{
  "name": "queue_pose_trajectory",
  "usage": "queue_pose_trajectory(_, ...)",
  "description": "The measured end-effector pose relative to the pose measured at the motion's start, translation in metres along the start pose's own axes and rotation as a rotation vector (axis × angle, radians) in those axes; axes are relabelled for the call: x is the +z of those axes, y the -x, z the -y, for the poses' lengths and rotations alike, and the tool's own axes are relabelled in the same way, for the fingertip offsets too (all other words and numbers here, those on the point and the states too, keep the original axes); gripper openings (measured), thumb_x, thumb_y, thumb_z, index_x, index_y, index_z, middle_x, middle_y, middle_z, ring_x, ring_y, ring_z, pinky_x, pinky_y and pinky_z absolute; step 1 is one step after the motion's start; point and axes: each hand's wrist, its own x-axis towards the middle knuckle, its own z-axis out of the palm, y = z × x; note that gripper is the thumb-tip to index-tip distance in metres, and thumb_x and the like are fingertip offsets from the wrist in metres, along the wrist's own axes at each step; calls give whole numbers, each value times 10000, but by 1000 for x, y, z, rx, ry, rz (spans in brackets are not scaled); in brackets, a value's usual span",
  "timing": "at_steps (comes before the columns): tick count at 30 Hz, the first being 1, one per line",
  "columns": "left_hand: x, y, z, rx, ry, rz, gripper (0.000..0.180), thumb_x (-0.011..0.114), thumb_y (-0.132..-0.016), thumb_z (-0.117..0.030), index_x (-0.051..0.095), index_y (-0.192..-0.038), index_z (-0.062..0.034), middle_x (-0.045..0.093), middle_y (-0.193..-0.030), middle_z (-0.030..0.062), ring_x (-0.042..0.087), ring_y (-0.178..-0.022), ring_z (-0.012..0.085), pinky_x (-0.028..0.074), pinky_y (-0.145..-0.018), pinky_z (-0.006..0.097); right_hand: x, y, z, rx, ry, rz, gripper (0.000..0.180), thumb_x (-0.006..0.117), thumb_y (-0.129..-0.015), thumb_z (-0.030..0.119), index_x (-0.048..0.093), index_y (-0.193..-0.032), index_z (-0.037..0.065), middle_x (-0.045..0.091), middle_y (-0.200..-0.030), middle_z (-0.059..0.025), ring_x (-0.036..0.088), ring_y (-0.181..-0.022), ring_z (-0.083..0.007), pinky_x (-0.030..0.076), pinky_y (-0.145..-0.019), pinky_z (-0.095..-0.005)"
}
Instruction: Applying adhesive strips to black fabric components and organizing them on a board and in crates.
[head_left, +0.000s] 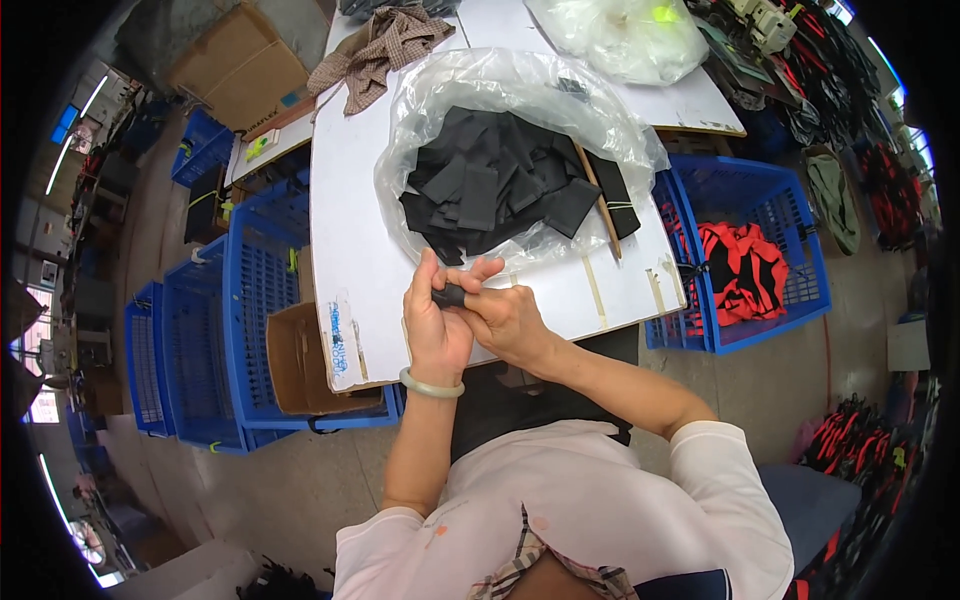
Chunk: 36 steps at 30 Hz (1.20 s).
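Note:
Over the front part of the white table (360,250), a small piece of black fabric (449,296) is held between my two hands. My left hand (437,325), palm up below a pale bangle, cups it with the fingers curled. From the right, my right hand (512,322) has its fingers closed around the same piece, which is partly hidden by them. Just beyond my hands lies a clear plastic bag (525,80), spread wide, with many loose black fabric pieces (480,190) heaped in it. A thin wooden stick (600,203) lies along the heap's right side.
Beside the stick lies a black bundle (612,190) with a yellow-green band. Blue crates (235,330) stand left of the table, one with a cardboard box (300,355). Another blue crate (760,180) at right holds red-and-black fabric (745,270). A checked cloth (380,50) lies far left.

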Motion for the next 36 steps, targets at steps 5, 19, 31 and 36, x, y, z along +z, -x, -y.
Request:
queue_pose_trajectory(5,-8,-12,-26,24,-226,664,421,519,-961,-302,584,-657,-17,678,-815,247,593,-1063,467,202,-1136,523,7,1,0,660,-1241,457,136,404,-1018,257,472,-1084,159,495,-463,-82,288,-265,-66,253,-296,-201)
queue_pose_trajectory(19,2,-6,3,-53,269,-187,444,639,-873,-459,473,-674,-98,625,-752,151,631,-857,307,509,-827,454,29,-5,4,-77,105,-521,148,722,-755,63,636,-827,-34,524,-541,-54,525,-485,-116,410,-451,-285)
queue_pose_trajectory(31,-12,-9,-6,-108,-182,-103,384,594,-928,-232,472,-586,-106,515,-512,99,661,-856,383,502,-845,429,6,5,-2,-148,971,108,322,599,-792,81,582,-1113,94,627,-692,-117,635,-586,-311,478,-485,-403)
queue_pose_trajectory(36,-35,-12,-9,-159,-74,-116,339,601,-928,-312,555,-707,-59,554,-569,105,613,-1039,397,455,-923,444,31,-16,-19,-297,883,-46,332,538,-822,71,541,-1151,116,613,-628,-138,624,-545,-321,461,-455,-431)
